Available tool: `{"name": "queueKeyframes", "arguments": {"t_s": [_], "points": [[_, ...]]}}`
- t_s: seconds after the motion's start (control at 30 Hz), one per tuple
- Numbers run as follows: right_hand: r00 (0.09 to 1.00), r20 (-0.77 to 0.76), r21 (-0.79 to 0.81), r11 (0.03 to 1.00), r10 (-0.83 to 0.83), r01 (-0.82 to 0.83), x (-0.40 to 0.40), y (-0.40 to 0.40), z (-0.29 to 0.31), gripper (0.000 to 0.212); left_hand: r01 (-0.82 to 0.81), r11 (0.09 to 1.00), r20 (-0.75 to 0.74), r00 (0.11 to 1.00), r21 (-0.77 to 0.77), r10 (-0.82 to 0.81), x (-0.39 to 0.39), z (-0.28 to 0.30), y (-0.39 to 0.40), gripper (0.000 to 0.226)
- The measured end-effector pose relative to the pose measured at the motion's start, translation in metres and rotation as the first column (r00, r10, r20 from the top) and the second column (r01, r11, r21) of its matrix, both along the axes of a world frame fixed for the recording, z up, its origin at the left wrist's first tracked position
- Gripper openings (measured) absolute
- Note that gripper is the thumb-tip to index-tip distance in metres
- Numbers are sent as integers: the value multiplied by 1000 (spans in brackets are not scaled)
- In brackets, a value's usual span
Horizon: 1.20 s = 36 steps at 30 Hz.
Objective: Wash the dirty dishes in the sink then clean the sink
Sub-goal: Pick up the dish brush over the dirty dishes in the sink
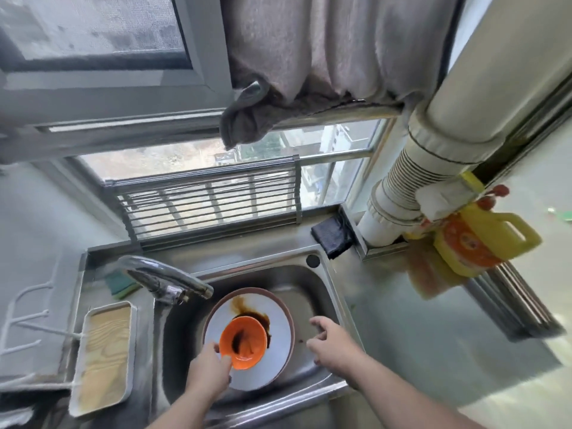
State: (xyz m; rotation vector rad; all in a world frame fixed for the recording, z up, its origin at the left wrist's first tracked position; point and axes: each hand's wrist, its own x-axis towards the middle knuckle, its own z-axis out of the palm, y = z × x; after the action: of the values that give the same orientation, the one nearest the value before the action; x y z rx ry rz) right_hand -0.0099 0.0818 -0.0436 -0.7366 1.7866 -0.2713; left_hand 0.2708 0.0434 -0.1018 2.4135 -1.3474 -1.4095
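In the sink [312, 292] lies a white plate [278, 329] with brown sauce. The left hand [207, 371] pinches the orange bowl [244, 343], tilted on the plate. The right hand [332, 342] hovers, fingers loosely spread.

A window [198, 162] fills the wall, letting in grey daylight. Above its right half hangs a dull pink curtain [325, 48], a grey cloth [244, 119] bunched at its hem. Below the window a barred metal rack [210, 205] leans against the sill. Right of the window a white pipe [433, 140] runs down to the steel counter [418, 320].
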Motion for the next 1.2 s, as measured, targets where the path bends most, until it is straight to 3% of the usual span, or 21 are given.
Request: {"name": "queueKeyframes", "arguments": {"t_s": [0.2,0.53,0.6,0.67,0.73,0.83,0.97,1.03,1.1,1.2], "points": [[997,57,-13,998,60,-59,24,4,16,42,17,1000,44,999,0,-17,-15,22,-8,26],[996,81,-90,995,-30,37,5,5,26,46,-151,986,-159,974,73,160,-18,33,-6,70],[992,103,-149,985,-71,86,-9,3,31,47,-176,980,-131,974,94,187,-18,38,-4,74],[983,122,-226,961,-137,162,-33,-1,37,47,-137,989,40,990,60,135,-24,46,-5,73],[976,95,-308,926,-198,218,-68,-4,48,44,6,1000,188,982,-3,-5,-42,66,-8,74],[952,-20,-446,855,-306,265,-137,-8,73,39,182,975,-53,980,-126,-189,-94,102,-19,63],[826,-272,-621,746,-494,242,-244,-10,125,27,155,987,-525,837,-36,-151,-197,157,-31,35],[728,-380,-666,715,-570,211,-294,-11,141,33,225,973,-617,761,-42,-202,-253,178,-32,30],[666,-518,-611,777,-537,151,-339,-12,144,49,293,952,-658,702,-84,-274,-306,193,-33,27],[685,-597,-471,874,-418,123,-378,-15,138,64,373,909,-650,648,-185,-398,-375,204,-36,29]]}}
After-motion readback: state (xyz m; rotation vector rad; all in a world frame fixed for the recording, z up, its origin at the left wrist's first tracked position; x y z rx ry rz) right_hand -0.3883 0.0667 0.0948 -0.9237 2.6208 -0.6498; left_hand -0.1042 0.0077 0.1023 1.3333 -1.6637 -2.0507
